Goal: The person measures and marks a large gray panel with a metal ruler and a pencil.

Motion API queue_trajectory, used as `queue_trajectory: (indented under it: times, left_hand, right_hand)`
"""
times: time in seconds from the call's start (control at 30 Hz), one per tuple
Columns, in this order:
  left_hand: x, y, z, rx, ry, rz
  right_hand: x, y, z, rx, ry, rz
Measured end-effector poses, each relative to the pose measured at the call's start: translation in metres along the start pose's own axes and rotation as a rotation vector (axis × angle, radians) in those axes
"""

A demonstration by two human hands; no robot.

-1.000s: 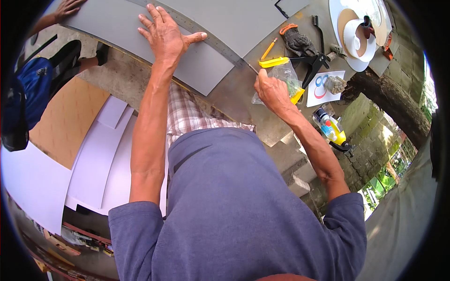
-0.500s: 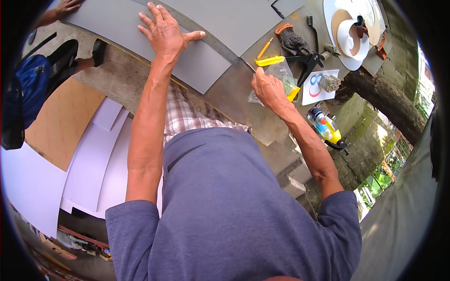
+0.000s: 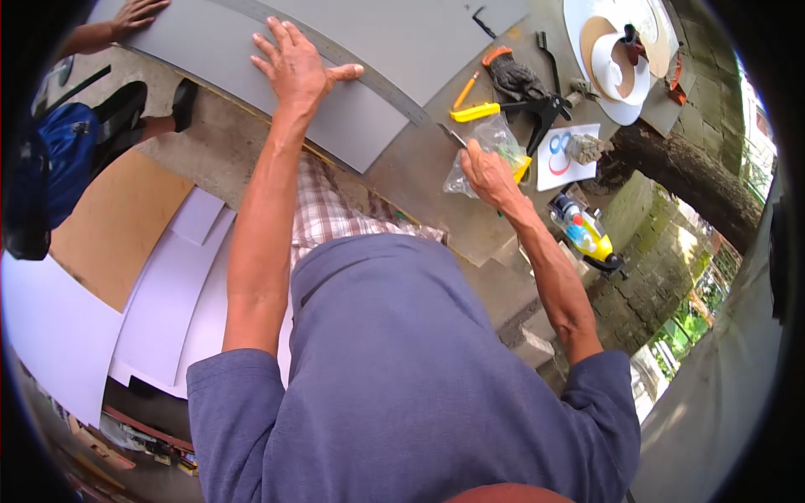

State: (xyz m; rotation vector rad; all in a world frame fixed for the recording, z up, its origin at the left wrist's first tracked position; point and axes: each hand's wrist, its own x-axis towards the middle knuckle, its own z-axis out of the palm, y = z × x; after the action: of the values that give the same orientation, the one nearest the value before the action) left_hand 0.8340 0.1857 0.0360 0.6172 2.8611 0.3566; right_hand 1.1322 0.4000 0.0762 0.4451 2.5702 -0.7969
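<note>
My left hand (image 3: pixel 297 74) lies flat with fingers spread, thumb out to the right, pressing on a long metal ruler (image 3: pixel 377 85) and the grey sheet (image 3: pixel 356 134) under it. My right hand (image 3: pixel 490 172) is closed around a cutter knife (image 3: pixel 458 137); its thin blade points up and left, just right of the ruler's end and apart from it. The knife's handle is hidden in my fingers. A clear plastic bag (image 3: pixel 499 134) lies beside and partly behind my right hand, near a yellow-handled tool (image 3: pixel 475 112).
On the table's right lie a pencil (image 3: pixel 465 90), a work glove (image 3: pixel 511 77), a black brush (image 3: pixel 548 60), a numbered card (image 3: pixel 558 168) and white round cut-outs (image 3: pixel 616 67). A yellow bottle (image 3: pixel 594 241) stands near the edge. Another person's hand (image 3: pixel 138 15) rests on the sheet, upper left.
My right hand has drawn the knife away from the ruler's end, towards me and slightly right. My left hand stays pressed on the ruler. The view has shifted slightly.
</note>
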Motion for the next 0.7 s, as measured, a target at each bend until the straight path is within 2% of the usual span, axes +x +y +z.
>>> queue_trajectory:
  times: [0.13, 0.17, 0.2, 0.23, 0.3, 0.4, 0.53, 0.63, 0.7]
  left_hand:
    - [-0.002, 0.010, -0.007, -0.005, -0.012, -0.063]
    - [-0.001, 0.014, -0.018, -0.001, -0.059, -0.084]
    - [0.004, 0.019, -0.025, 0.018, -0.163, -0.136]
    - [0.003, 0.021, -0.029, -0.005, -0.185, -0.138]
    - [0.002, 0.018, -0.025, -0.033, -0.182, -0.117]
    - [0.003, 0.021, -0.025, 0.021, -0.196, -0.104]
    - [0.002, 0.024, -0.030, 0.028, -0.201, -0.098]
    - [0.000, 0.023, -0.034, 0.023, -0.189, -0.068]
    - [0.000, 0.022, -0.038, 0.016, -0.185, -0.057]
  right_hand:
    - [-0.015, -0.002, 0.020, 0.192, 0.253, -0.013]
    - [-0.011, 0.001, 0.025, 0.126, 0.366, -0.103]
    - [-0.003, 0.004, 0.030, 0.207, 0.352, -0.077]
    - [0.001, -0.010, 0.020, 0.440, 0.248, 0.103]
    - [0.015, -0.030, 0.014, 0.618, 0.261, 0.149]
    - [0.039, -0.052, 0.001, 0.679, 0.313, 0.059]
    - [0.084, -0.073, -0.004, 0.901, 0.186, 0.162]
    - [0.129, -0.094, -0.009, 0.925, 0.132, 0.077]
    - [0.152, -0.124, -0.027, 1.096, 0.118, 0.119]
